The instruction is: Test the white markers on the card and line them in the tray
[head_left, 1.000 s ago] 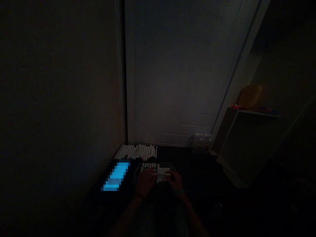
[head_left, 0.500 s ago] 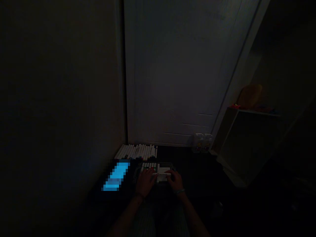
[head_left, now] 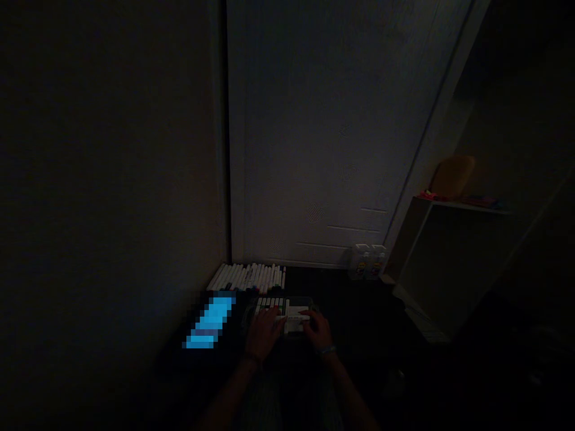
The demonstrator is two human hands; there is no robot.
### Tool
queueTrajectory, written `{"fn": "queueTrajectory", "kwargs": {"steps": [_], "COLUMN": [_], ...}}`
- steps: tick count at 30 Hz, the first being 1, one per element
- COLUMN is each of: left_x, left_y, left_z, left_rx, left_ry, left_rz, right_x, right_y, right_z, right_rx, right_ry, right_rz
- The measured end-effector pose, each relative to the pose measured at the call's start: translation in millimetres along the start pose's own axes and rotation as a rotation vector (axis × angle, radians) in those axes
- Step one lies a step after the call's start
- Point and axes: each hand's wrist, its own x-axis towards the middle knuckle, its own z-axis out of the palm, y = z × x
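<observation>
In dim light, a white marker lies level between my two hands, above a clear plastic case. My left hand has its fingertips closed on the marker's left end, its back covering part of the case. The right end is pinched between the thumb and fingers of my right hand. Several white markers stand side by side in the left part of the case, just beyond my left fingers. A pale surface shows in the right part, under the held marker.
Behind the case, a row of several white markers lies on the dark table. A glowing blue, blurred-out screen is at the left. Two clear containers stand by the back panel. A shelf unit rises at the right.
Both hands keep their hold on the marker with hardly any movement. The view has shifted very slightly and looks a little brighter.
</observation>
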Motion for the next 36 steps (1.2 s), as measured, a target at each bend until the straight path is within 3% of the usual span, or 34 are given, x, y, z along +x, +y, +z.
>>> {"fn": "queueTrajectory", "kwargs": {"steps": [9, 19, 28, 36], "left_x": [2.3, 0.6, 0.1, -1.2], "left_y": [2.1, 1.6, 1.4, 6.8], "left_z": [-3.2, -2.5, 3.3, -1.7], "left_rx": [0.002, -0.039, -0.016, -0.035], "left_ry": [0.018, 0.012, -0.043, -0.067], "left_rz": [-0.012, 0.097, 0.146, 0.182], "right_x": [0.0, -0.8, -3.6, -3.1], "right_y": [0.5, 3.9, 6.3, 5.8], "right_z": [0.8, -3.5, 4.5, 4.2], "right_rx": [0.176, 0.195, -0.001, 0.068], "right_ry": [-0.01, 0.179, 0.063, 0.076], "right_rz": [0.011, 0.151, 0.032, 0.04]}}
